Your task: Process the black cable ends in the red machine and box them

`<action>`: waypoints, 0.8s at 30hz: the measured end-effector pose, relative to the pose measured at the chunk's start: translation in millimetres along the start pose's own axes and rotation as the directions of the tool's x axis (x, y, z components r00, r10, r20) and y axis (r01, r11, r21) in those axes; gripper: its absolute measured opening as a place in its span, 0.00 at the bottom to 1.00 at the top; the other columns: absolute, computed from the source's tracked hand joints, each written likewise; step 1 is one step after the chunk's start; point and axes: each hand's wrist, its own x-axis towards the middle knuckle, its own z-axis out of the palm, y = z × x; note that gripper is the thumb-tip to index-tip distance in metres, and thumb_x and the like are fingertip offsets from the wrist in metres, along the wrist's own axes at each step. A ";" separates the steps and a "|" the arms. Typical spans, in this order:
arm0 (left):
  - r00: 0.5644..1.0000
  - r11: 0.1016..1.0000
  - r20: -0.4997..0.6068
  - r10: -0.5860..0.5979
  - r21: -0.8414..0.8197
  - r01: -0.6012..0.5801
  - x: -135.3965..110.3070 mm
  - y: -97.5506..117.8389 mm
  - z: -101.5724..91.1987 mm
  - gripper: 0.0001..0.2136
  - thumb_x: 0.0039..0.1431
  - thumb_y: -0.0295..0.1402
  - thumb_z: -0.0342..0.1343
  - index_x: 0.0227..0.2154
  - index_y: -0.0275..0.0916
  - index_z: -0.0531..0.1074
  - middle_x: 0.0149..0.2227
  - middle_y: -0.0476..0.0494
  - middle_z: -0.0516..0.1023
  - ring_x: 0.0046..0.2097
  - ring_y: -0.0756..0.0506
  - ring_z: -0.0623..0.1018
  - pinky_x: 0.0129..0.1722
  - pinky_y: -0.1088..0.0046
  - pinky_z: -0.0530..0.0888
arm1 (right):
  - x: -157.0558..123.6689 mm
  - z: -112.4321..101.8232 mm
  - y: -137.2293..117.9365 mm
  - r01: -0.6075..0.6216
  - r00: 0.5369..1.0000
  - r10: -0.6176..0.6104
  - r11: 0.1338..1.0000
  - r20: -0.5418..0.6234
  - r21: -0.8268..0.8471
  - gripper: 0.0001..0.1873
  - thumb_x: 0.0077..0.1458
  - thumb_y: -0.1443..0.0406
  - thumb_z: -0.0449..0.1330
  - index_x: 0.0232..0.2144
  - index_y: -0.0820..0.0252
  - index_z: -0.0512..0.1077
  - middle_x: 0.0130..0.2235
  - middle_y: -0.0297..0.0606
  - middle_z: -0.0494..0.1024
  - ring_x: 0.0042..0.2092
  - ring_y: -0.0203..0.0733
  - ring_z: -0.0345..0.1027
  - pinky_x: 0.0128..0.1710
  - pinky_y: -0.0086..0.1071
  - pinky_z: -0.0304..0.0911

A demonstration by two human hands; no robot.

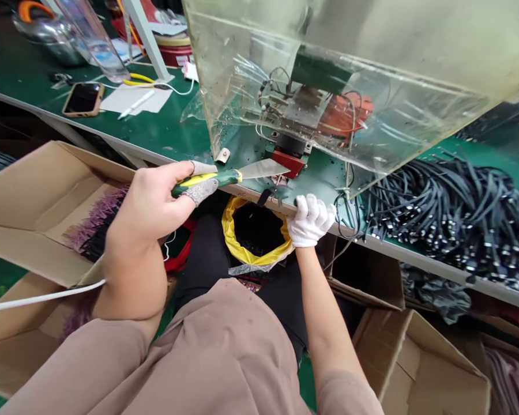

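The left hand (149,207) is closed firmly around a green-and-yellow-handled knife (207,181), with gray knit finger covers (201,192) on two fingers. The knife's broad, flat steel blade (263,169) points at a red block (289,163) under a clear acrylic guard (328,86). Below the guard, the white-gloved right hand (310,220) lies curled at the edge of a green workbench (155,124); whether it grips that edge, I cannot tell. Black cables (450,219) lie heaped beyond it.

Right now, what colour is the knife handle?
The knife handle is green and yellow, best in the head view.
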 end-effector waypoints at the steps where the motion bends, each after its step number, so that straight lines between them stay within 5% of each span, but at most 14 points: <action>1: 1.000 1.000 -0.019 -0.014 0.015 0.014 0.8 1.9 1.1 0.20 0.57 0.38 0.53 0.46 0.35 0.82 0.39 0.45 0.86 0.37 0.44 0.80 0.39 0.73 0.73 | 0.1 0.8 0.2 -0.001 1.000 0.001 1.000 -0.003 0.003 0.25 0.59 0.71 0.55 0.58 0.55 0.72 0.58 0.49 0.73 0.62 0.53 0.60 0.66 0.64 0.49; 8: 0.996 0.974 -0.088 -0.025 0.221 0.044 22.3 -9.6 29.8 0.17 0.59 0.36 0.54 0.48 0.40 0.80 0.43 0.42 0.84 0.41 0.39 0.81 0.42 0.69 0.75 | 1.5 -1.0 0.5 0.002 0.999 -0.002 1.000 0.047 0.001 0.27 0.57 0.69 0.57 0.59 0.56 0.72 0.59 0.50 0.71 0.63 0.55 0.56 0.66 0.65 0.47; 15: 0.955 0.935 -0.177 0.238 0.307 -0.176 48.7 -49.4 58.9 0.20 0.53 0.21 0.51 0.46 0.37 0.79 0.48 0.35 0.81 0.47 0.34 0.79 0.47 0.56 0.74 | 1.8 -6.6 1.1 0.002 0.994 -0.001 1.000 0.110 -0.009 0.30 0.54 0.68 0.58 0.61 0.56 0.69 0.59 0.52 0.70 0.63 0.57 0.56 0.65 0.65 0.46; 24: 0.853 0.834 -0.082 0.516 0.274 -0.478 104.3 -70.1 80.6 0.17 0.61 0.24 0.48 0.38 0.41 0.82 0.43 0.40 0.83 0.41 0.38 0.78 0.42 0.58 0.72 | 5.3 -17.2 -4.0 0.019 0.999 -0.018 1.000 0.044 -0.020 0.27 0.54 0.67 0.59 0.58 0.58 0.70 0.58 0.51 0.72 0.60 0.57 0.60 0.66 0.61 0.46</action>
